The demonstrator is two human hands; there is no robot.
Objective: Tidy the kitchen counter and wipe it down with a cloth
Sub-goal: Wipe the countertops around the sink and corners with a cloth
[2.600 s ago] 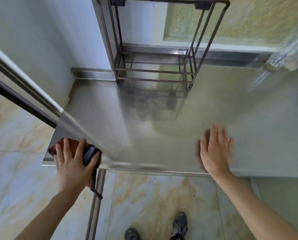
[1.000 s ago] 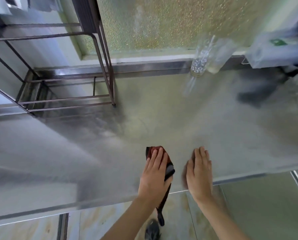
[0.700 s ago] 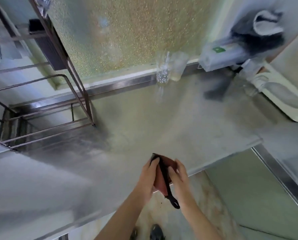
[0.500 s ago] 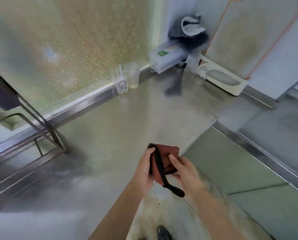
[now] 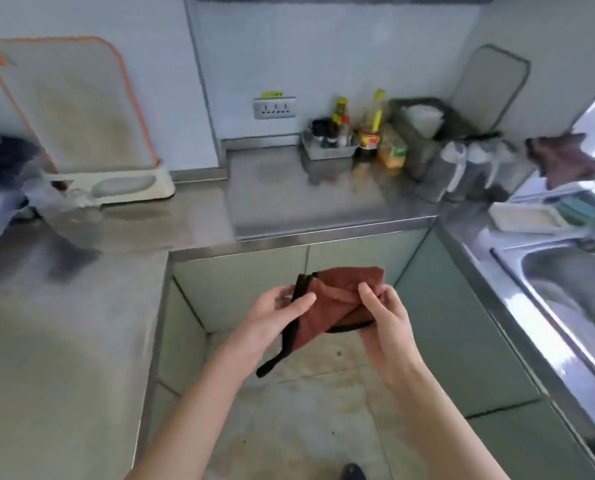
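A reddish-brown cloth [image 5: 334, 292] with a black edge strip is held in the air in front of me, above the floor between the counters. My left hand [image 5: 275, 313] pinches its left side by the black strip, which hangs down below my palm. My right hand [image 5: 382, 313] grips the cloth's right side with curled fingers. The steel counter [image 5: 64, 341] runs along my left and across the back.
A cutting board [image 5: 71, 109] stands in a white holder at the back left. Sauce bottles [image 5: 370, 129] and a metal tray [image 5: 327, 147] sit at the back. A sink [image 5: 573, 289] lies on the right, with a dark rag [image 5: 566, 157] beyond it.
The cloth left the counter top, where my left hand was wiping. Both hands now hold it in the air. My view has swung right, from the wire rack and window to the back counter and sink.
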